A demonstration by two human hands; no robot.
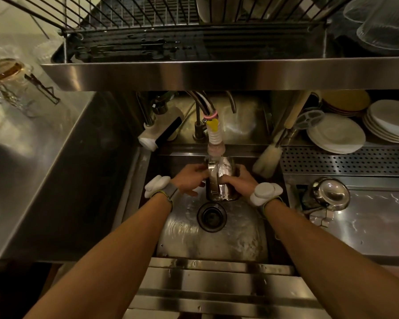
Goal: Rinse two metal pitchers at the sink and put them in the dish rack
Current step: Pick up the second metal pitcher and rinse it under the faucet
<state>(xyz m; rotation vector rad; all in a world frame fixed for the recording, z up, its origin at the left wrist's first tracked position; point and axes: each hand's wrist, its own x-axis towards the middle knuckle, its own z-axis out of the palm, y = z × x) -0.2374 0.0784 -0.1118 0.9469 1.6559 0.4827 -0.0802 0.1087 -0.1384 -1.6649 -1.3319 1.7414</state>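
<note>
Two hands, left hand [189,179], right hand [238,180], grip one pitcher [226,191] under faucet [214,134]; second pitcher [326,195] apart

Metal pitcher [224,183] held in the sink [217,240] under the tap nozzle [215,139], water running onto it, handle toward the camera. Left hand [189,178] holds the handle side, fingers at the rim. Right hand [238,180] wraps the other side. White wrist devices [265,192] on both arms. Drain [212,216] just in front of the pitcher. Second pitcher [327,194] on the counter right of the sink, shiny round end up. Brush [267,158] leans at the sink's back right corner. Stacked plates [335,134] beyond a perforated tray [346,162]. Dish rack [194,40] on the shelf above, glasses [385,26] at its right end.
</note>
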